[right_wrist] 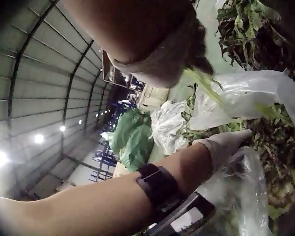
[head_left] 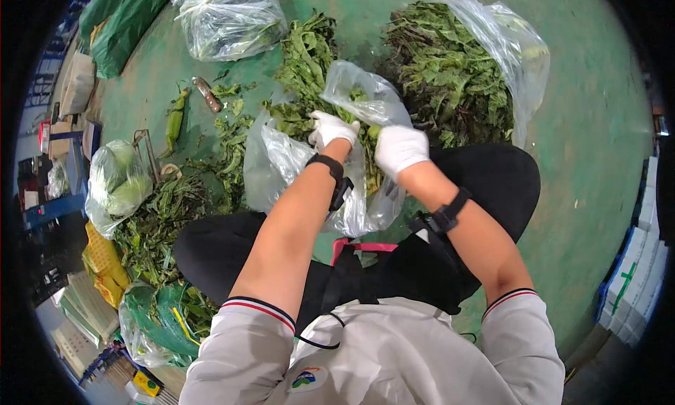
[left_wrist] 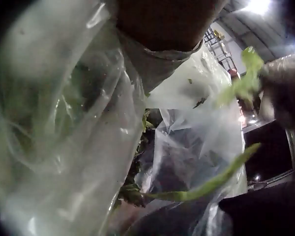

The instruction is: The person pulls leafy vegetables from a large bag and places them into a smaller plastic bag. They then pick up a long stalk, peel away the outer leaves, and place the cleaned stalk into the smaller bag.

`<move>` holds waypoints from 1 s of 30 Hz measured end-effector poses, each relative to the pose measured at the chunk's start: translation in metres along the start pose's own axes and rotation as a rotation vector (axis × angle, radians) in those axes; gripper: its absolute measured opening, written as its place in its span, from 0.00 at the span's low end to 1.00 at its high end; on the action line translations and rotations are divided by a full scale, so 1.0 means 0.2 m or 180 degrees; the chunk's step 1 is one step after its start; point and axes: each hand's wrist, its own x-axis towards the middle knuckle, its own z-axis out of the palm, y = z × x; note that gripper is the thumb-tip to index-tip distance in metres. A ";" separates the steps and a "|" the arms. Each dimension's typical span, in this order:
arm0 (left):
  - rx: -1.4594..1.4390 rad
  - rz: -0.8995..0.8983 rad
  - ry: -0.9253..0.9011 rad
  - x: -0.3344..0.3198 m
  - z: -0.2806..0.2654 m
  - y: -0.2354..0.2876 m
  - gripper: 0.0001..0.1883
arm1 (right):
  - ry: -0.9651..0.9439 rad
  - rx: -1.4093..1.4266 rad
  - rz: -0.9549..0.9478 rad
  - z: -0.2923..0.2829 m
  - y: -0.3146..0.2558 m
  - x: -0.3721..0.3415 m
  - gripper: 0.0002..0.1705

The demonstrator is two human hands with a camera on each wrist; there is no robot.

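My left hand [head_left: 330,129], in a white glove, reaches into the mouth of a clear plastic bag [head_left: 281,167]. Wilted leafy greens [head_left: 306,60] lie under and beyond its fingers; I cannot tell whether they grip anything. Across the bag, my gloved right hand [head_left: 402,149] pinches a pale green leafy stalk [left_wrist: 248,69] over the bag's right side. More greens and a thin stalk [left_wrist: 201,189] show inside the bag in the left wrist view. In the right wrist view the left hand [right_wrist: 227,147] lies among greens and plastic.
A large heap of greens [head_left: 450,74] in an open plastic bag lies at the far right. A knotted clear bag [head_left: 232,22] and a green sack [head_left: 130,29] stand at the back. On the left are a corn cob [head_left: 175,120], a bagged cabbage [head_left: 118,178] and loose greens [head_left: 165,222].
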 end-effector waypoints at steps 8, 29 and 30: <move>-0.0059 -0.0300 -0.0481 0.05 0.04 -0.01 0.66 | 0.0910 0.0445 -0.0427 -0.06 -0.08 0.39 0.31; -0.0768 0.0461 -0.0178 -0.05 0.09 -0.23 0.50 | -0.0299 0.1217 0.0036 0.22 -0.29 0.60 0.33; -0.0794 0.0498 -0.0161 -0.05 0.08 -0.24 0.51 | -0.0517 0.1078 0.0162 0.22 -0.31 0.58 0.32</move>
